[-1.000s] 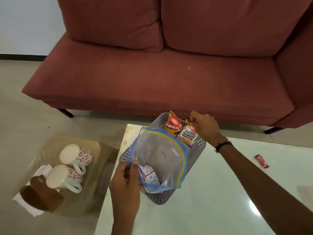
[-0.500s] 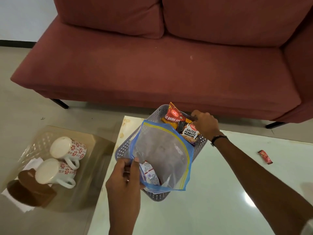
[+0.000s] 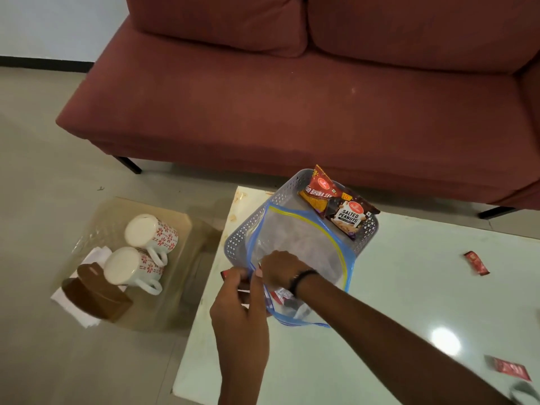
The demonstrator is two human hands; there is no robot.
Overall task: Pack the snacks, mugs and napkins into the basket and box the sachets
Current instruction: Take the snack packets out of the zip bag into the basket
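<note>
A grey perforated basket point(image 3: 242, 232) sits at the far left corner of the white table point(image 3: 409, 302). Two snack packets lean at its far end: a red sev packet point(image 3: 318, 190) and a dark salted peanuts packet point(image 3: 349, 216). A clear zip bag point(image 3: 309, 249) with a blue and yellow seal lies over the basket, with small packets inside it. My left hand point(image 3: 239, 314) pinches the bag's near left corner. My right hand point(image 3: 280, 268) grips the same edge beside it. Red sachets point(image 3: 476, 263) point(image 3: 510, 371) lie on the table at the right.
On a low glass side table point(image 3: 178, 287) to the left lie two white mugs point(image 3: 152, 232) point(image 3: 128, 266) with red flowers, on their sides, beside a brown napkin holder point(image 3: 93, 296) on white napkins point(image 3: 73, 309). A red sofa point(image 3: 292, 106) stands behind.
My right hand left the snack packets at the basket's far end and came back to the zip bag's near edge beside my left hand. The packets now rest in the basket.
</note>
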